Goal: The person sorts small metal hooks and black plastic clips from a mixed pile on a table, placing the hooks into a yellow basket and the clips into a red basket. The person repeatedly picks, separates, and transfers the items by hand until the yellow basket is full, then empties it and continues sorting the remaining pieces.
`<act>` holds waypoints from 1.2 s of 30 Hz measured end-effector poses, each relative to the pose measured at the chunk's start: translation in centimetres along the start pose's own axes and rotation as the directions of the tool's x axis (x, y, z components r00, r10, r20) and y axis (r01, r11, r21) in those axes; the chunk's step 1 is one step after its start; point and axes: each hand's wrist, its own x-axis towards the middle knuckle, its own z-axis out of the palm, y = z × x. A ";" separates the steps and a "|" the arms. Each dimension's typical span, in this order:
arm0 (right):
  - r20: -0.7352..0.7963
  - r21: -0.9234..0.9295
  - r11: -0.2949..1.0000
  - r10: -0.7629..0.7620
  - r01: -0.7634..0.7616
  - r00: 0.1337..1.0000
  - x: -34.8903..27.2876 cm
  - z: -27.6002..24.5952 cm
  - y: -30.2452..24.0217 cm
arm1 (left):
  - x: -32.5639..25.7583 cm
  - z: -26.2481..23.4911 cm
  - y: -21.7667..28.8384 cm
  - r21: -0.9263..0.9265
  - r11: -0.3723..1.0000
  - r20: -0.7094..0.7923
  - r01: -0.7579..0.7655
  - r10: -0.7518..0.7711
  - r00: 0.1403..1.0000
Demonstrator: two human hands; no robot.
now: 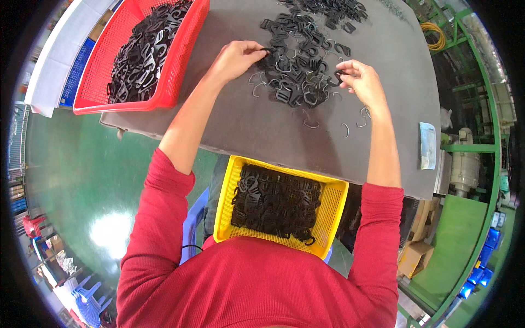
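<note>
A loose pile of black plastic hooks and buckles [309,64] lies on the grey table [246,120], mixed with bent metal wire pieces [345,131]. At its left edge, my left hand [236,60] has thumb and forefinger pinched on a small black piece, apparently a plastic hook [267,50]. My right hand [362,82], on the opposite side of the pile, holds another black plastic hook [339,76] between its fingertips. Below the table's near edge, in front of my body, a yellow basket [334,216] contains many black hooks. Fingers partly hide both held pieces.
A red basket [175,76] heaped with black pieces stands at the table's left edge. On the right edge lies a light blue packet [427,145]. Green metal framing [470,148] and a cardboard box [415,258] are to the right; a blue chair [87,298] is lower left.
</note>
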 end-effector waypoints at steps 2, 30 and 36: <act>-0.029 0.047 0.999 -0.012 0.013 1.000 -0.8 -0.2 -0.3 | 0.0 -0.5 -0.3 0.162 0.979 -0.069 -0.122 0.135 0.988; -0.038 0.956 0.292 0.082 0.012 0.996 5.0 -1.7 5.5 | 5.6 1.9 0.2 0.105 0.975 -0.058 0.195 -0.190 0.980; -0.304 -0.301 0.953 -0.066 -0.030 0.950 12.4 -2.1 8.3 | 5.4 7.1 3.8 0.721 0.674 0.135 -0.158 0.088 0.987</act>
